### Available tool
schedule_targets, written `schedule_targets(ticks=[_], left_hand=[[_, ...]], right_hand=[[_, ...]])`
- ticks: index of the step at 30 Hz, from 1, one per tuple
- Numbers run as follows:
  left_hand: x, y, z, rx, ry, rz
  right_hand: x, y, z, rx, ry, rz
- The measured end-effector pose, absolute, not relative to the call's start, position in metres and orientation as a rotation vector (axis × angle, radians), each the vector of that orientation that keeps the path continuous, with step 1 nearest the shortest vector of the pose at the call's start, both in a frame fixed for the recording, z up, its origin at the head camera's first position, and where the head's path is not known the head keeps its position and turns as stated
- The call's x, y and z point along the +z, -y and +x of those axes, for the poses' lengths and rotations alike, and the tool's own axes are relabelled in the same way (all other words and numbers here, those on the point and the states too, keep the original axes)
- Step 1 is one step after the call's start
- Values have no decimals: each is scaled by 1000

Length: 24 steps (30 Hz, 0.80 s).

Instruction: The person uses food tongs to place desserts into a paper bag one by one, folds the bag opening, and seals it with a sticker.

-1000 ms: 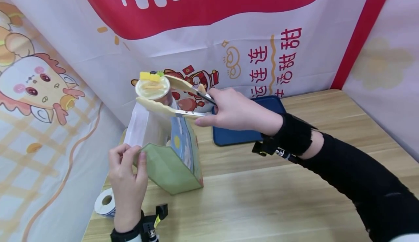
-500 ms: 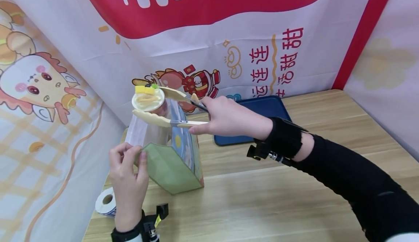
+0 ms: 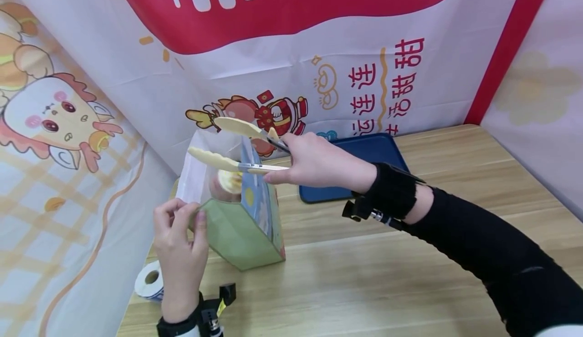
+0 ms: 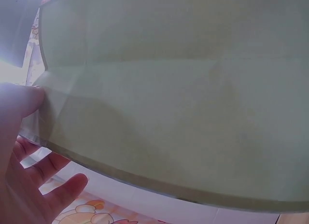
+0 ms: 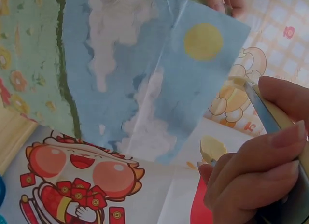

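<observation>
A paper bag (image 3: 241, 230), green on its near side and painted with sky and clouds on its right side, stands upright with its mouth up. My left hand (image 3: 182, 251) pinches the bag's near left top edge. Inside the bag sits a dessert cup (image 3: 228, 181) with a creamy top, partly hidden by the tongs and the bag's wall. Over the mouth, my right hand (image 3: 325, 162) holds tongs (image 3: 214, 160) with cream-coloured tips, spread apart with nothing between them. In the right wrist view, the bag's painted side (image 5: 140, 69) fills the upper left.
Behind the right hand, a dark blue tray (image 3: 364, 150) lies on the wooden table (image 3: 364, 271). A roll of white labels or tape (image 3: 150, 279) is at the left edge. Printed cloth (image 3: 273, 69) hangs close behind and to the left of the bag.
The dessert cup, earlier gripped by the tongs above the bag, came down and is now released inside it. The tongs are spread above the mouth. My left hand stayed on the edge.
</observation>
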<state>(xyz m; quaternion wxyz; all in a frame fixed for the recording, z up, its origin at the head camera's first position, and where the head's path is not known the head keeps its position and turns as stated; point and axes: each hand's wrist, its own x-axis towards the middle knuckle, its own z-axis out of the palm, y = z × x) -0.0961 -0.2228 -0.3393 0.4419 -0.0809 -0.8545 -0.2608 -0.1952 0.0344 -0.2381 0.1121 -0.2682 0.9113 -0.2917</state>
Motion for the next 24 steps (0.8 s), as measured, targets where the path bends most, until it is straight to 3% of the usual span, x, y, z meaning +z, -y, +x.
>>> schedule_targets(ticks=[24], left_hand=[[-341,225,-97,-636,2141,-196]], right_hand=[[-282,-99,-198,-1104,-2712,-542]])
